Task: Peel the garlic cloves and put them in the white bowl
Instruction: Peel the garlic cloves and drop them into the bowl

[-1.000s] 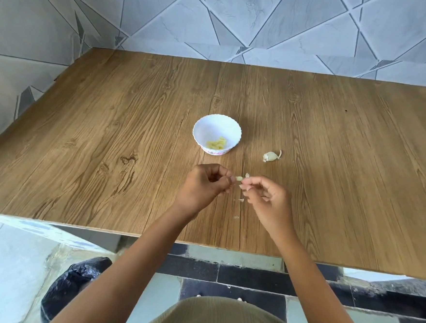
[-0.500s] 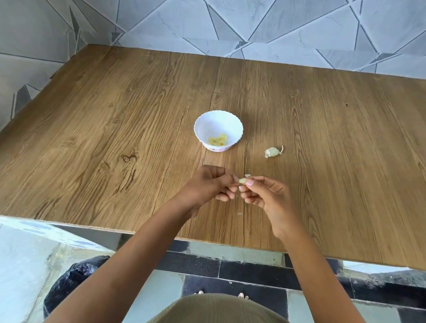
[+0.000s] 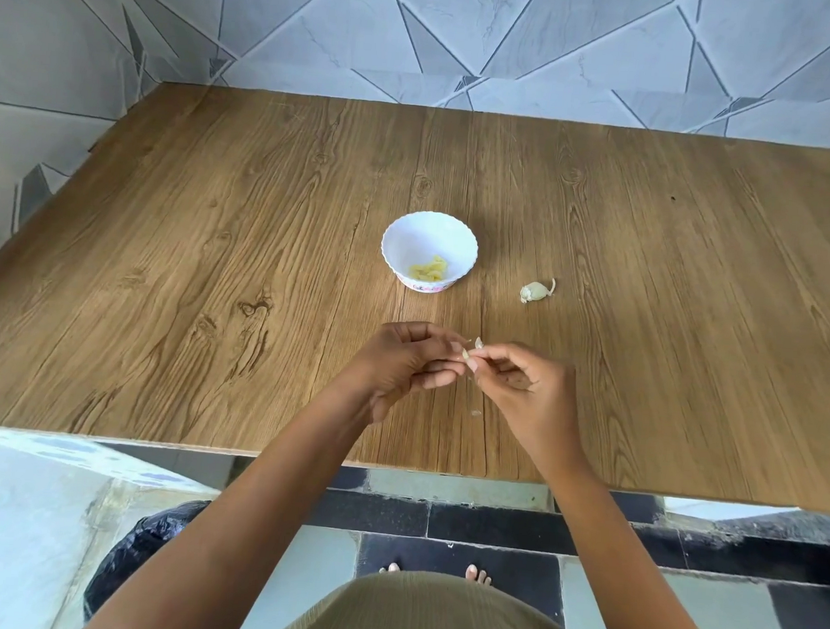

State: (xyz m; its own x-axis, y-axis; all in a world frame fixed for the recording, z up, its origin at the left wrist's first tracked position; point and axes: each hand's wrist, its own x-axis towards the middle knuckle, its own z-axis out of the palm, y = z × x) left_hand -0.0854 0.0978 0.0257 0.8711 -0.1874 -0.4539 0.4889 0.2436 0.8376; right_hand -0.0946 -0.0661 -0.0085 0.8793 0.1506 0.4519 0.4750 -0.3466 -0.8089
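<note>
Closest to me there's an olive-brown shirt [image 3: 431, 620] at the bottom edge, bare toes [image 3: 476, 574] on the dark floor tiles, and a black bag [image 3: 141, 555] tucked under the bench on the left. Both my forearms reach up over the near edge of the bench [image 3: 159, 296].

My left hand [image 3: 400, 362] and right hand [image 3: 530, 396] meet just above the wood, fingertips touching. Both are curled in and pinching the same small garlic clove [image 3: 467, 353], left holding it from one side, right thumb and forefinger nipping at a pale bit of skin sticking up from it. A tiny scrap of peel [image 3: 476, 413] lies on the bench right below the hands.

A bit further out, to the right, another clove [image 3: 535, 291] with its papery tail still on sits alone on the wood. Left of it, near but not touching, is the white bowl [image 3: 466, 249] with yellowish peeled garlic [image 3: 428, 272] in the bottom.

Behind all that, the bench runs back to a grey tiled wall [image 3: 472, 33].
</note>
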